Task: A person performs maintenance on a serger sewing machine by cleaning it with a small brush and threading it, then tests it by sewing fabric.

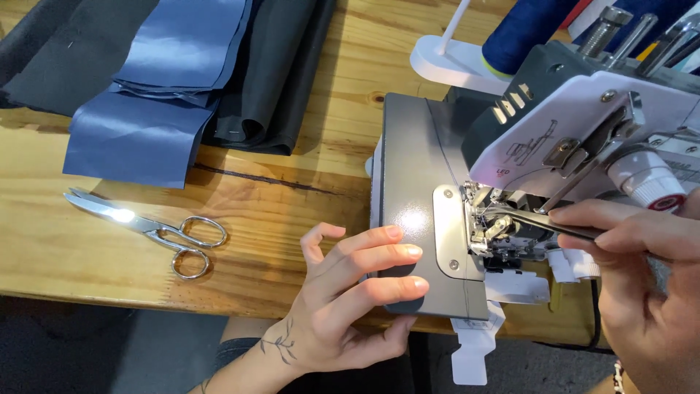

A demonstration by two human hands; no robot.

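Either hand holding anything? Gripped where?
Right hand pinches tweezers at their rear end, tips at the needle area. Left hand holds nothing; fingers rest on the sewing machine's grey bed.

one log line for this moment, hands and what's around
left hand: fingers resting on serger bed | right hand: holds tweezers at needle area | scissors, folded fabric on table

Glossy grey metal machine bed; shiny steel scissors; satiny blue cloth

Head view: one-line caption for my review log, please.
Right hand works tweezers into a serger's needle area; left hand rests on its bed.
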